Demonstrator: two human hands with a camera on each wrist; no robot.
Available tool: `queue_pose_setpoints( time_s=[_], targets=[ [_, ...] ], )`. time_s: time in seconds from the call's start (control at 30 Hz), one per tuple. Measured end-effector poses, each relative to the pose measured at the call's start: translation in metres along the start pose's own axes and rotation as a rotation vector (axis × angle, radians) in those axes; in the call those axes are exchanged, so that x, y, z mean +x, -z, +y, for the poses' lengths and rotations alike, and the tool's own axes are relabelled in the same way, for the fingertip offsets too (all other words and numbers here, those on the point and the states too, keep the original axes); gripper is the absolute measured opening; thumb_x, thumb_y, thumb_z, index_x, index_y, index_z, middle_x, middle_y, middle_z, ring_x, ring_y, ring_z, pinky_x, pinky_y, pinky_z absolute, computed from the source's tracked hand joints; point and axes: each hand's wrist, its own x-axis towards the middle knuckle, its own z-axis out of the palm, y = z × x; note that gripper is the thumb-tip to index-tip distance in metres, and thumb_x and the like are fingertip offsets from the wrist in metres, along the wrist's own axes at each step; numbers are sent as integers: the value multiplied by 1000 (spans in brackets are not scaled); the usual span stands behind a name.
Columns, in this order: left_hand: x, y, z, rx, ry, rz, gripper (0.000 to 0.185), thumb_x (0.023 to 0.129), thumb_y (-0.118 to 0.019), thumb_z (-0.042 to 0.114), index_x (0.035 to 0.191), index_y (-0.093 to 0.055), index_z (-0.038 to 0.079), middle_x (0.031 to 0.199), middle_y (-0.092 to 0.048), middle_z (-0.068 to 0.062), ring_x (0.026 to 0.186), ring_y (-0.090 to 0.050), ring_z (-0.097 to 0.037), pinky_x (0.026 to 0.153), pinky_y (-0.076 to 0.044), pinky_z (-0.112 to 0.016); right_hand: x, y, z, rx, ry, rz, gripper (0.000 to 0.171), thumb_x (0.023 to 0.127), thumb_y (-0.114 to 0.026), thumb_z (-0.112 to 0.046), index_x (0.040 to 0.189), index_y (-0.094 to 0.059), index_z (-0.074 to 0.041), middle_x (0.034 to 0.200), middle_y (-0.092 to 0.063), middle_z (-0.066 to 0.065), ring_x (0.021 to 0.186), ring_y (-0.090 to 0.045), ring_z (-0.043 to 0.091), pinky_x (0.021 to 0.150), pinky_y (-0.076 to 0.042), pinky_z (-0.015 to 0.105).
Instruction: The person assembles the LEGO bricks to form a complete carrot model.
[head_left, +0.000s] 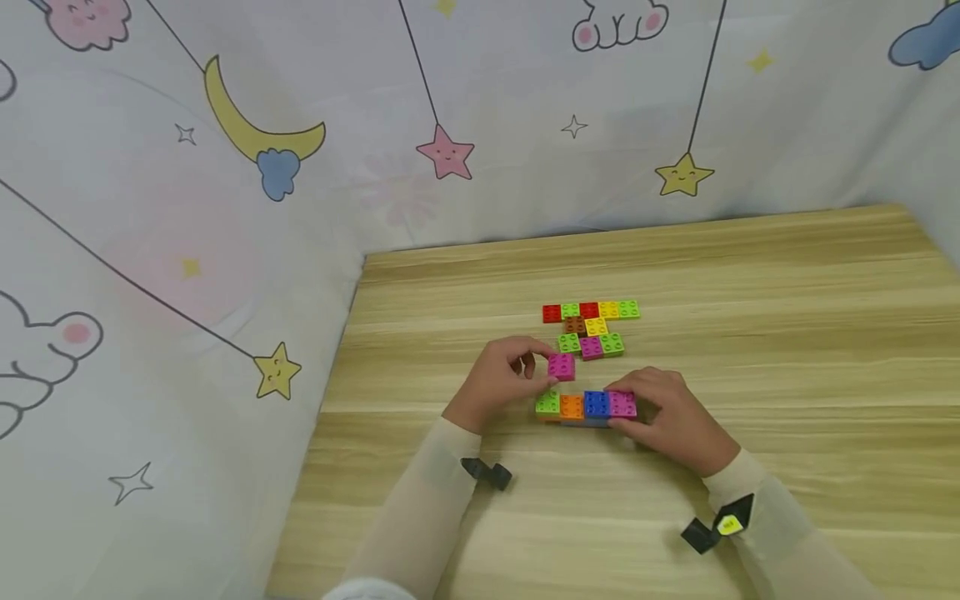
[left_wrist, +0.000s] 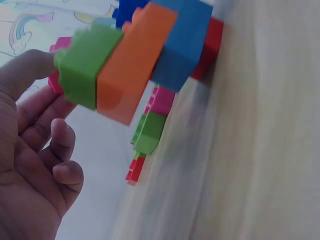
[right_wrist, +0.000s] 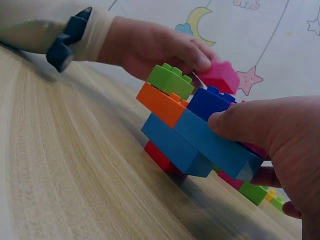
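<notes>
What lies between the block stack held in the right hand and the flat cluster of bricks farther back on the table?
In the head view, a pink brick, pinched by the left hand, sits between the block stack and the flat cluster.

Bare table (head_left: 787, 333) lies open right of the bricks. A loose brick cluster (head_left: 591, 327) blocks the far side. The curtain (head_left: 225, 208) closes off the left and back.

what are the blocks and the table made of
The blocks: moulded plastic by the look, with flat solid colours, crisp edges, round studs on top and a slight satin sheen. The table: pale wood or a wood-look laminate; straight grain lines show, the surface is matt, and the pictures cannot settle which.
</notes>
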Motion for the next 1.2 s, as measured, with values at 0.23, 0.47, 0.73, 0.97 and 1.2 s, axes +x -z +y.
queue_pose_setpoints(
  time_s=[0.23,0.47,0.73,0.97,1.2],
  targets=[
    [-24,-11,8,130,-157,-7,31,85,-85,25,115,-79,24,106,-73,12,96,-59,-16,83,-52,-36,1,-1,4,-1,33,19,40,79,-92,-23,114,-75,-24,109,-74,-11,102,-64,12,90,-42,46],
    [-27,-20,9,232,-196,8,30,83,-85,25,112,-80,23,105,-74,15,102,-57,-4,94,-49,-29,1,-1,3,11,41,19,40,78,-93,-21,114,-75,-24,109,-74,-12,101,-65,11,89,-44,45],
    [-28,-24,9,284,-149,2,30,83,-88,29,111,-80,22,103,-74,14,103,-57,-4,94,-48,-30,2,-1,2,21,40,11,39,79,-92,-22,114,-76,-24,108,-74,-13,101,-66,12,89,-44,47],
    [-27,-24,8,303,-158,-23,32,83,-88,30,112,-79,22,103,-73,13,102,-56,-5,93,-47,-30,3,0,2,28,44,8,39,78,-93,-22,113,-76,-23,108,-74,-13,101,-66,11,90,-45,46],
    [-28,-26,4,290,-196,-52,38,85,-85,31,122,-77,25,109,-74,16,102,-55,-5,94,-46,-29,2,-2,4,22,37,6,39,79,-92,-23,114,-75,-23,108,-75,-12,101,-66,12,90,-44,46]
  ],
)
